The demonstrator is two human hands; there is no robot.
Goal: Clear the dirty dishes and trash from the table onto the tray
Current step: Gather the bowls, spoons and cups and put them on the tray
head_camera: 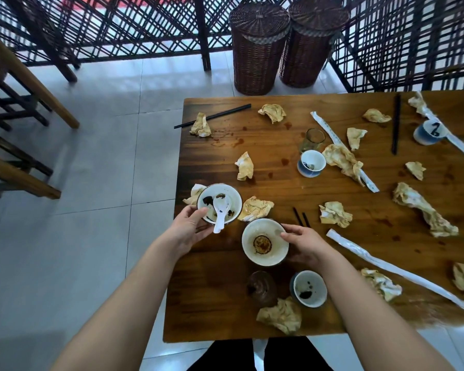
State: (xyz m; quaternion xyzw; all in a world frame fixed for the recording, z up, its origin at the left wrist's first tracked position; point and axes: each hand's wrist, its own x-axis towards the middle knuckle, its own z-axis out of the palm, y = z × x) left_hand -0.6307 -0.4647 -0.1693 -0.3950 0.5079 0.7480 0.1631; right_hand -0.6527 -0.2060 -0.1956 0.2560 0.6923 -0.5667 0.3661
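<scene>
Left hand point(188, 228) is gripping the near rim of a soiled white bowl point(232, 195) at the table's left edge, with the thumb lying over the rim and the fingers curling beneath. A white ceramic spoon point(220, 210) is resting inside this bowl, its handle projecting over the rim toward the hand. Whether the bowl is lifted cannot be told.

Right hand point(306, 245) is clasping the right side of a second white bowl point(272, 257), which is sitting on the wooden table point(273, 178) just beside the first and is showing brown residue at its bottom.

Crumpled stained napkins point(255, 208) are lying scattered across the surface. A small stained cup point(308, 287) is standing near the front edge, between the forearms. Another cup holding a small spoon point(311, 163) is standing further back, just beside a drinking glass point(312, 139). Black chopsticks point(214, 115) are overhanging the far left corner. A long paper wrapper point(394, 269) is lying to the right.
</scene>
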